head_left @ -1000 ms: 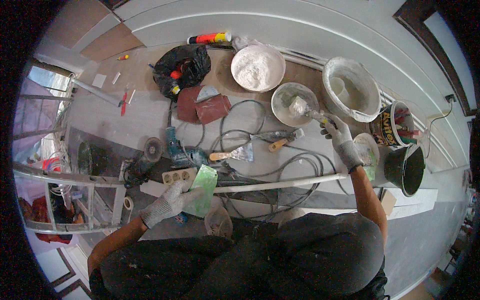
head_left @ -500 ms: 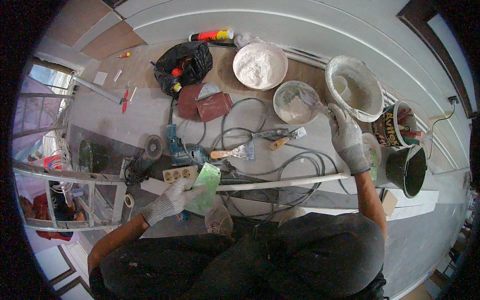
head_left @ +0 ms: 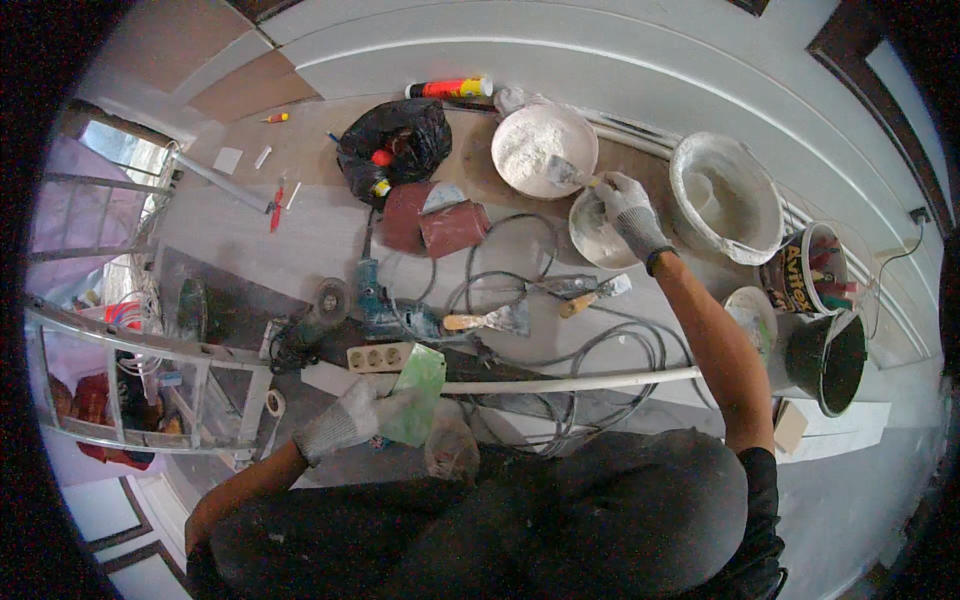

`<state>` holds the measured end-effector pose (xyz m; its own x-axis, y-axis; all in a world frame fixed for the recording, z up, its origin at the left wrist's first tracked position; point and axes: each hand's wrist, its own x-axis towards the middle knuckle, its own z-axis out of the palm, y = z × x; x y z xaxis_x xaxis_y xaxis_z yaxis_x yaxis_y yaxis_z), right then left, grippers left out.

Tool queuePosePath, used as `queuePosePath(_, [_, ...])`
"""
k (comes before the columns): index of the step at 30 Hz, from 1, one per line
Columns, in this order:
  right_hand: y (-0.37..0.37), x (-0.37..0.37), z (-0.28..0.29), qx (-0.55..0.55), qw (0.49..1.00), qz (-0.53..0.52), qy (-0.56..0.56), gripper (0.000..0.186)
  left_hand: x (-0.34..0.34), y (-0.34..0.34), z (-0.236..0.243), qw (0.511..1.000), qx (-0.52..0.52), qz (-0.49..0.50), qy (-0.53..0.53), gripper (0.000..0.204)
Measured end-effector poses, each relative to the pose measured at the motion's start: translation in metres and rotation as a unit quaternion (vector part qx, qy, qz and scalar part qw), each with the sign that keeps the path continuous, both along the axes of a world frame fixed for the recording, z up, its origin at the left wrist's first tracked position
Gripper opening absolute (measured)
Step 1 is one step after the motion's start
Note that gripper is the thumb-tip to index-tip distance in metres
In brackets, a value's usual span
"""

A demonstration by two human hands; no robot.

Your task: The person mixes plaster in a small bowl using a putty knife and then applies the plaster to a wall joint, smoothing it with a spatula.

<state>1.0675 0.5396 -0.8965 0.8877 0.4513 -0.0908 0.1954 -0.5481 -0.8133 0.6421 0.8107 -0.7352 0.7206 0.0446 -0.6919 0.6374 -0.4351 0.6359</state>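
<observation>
One grinder (head_left: pixel 298 338) lies at eleven o'clock from the left hand (head_left: pixel 345 418). That hand's grip is closed on one green plate (head_left: pixel 418 395), which juts toward two o'clock. At one o'clock from it sit one socket strip (head_left: pixel 380 357) and, farther out, one drill (head_left: pixel 390 308). Two scrapers, one (head_left: pixel 490 320) at eight o'clock and one (head_left: pixel 598 296) at seven from the right hand (head_left: pixel 632 212), lie apart.

Two bowls follow: the powder bowl (head_left: pixel 582 138) at ten o'clock from the right hand, much the nearer hand, and the mixing bowl (head_left: pixel 581 220) partly beneath it. The right grip is closed around one spatula (head_left: pixel 563 172), its long axis running four to ten, blade over the powder (head_left: pixel 525 145); whether it touches, I cannot tell. Three buckets end the row: white (head_left: pixel 680 195) at three, printed (head_left: pixel 788 268) past three, dark (head_left: pixel 805 360) at four.
</observation>
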Motion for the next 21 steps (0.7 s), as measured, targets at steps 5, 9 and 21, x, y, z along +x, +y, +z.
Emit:
queuePosePath(5, [0.015,0.001,-0.019,0.099,0.986,0.035,0.132,0.033,-0.013,0.010,-0.006,0.998,0.024,0.009,0.055,0.035])
queuePosePath(9, [0.015,-0.009,-0.012,0.271,0.926,-0.003,0.263,0.031,-0.018,0.013,-0.010,0.991,-0.011,0.046,0.124,0.033])
queuePosePath(21, [-0.089,-0.039,0.027,0.243,0.956,-0.018,0.163,0.043,-0.012,0.006,-0.024,0.998,-0.044,0.032,0.017,0.034])
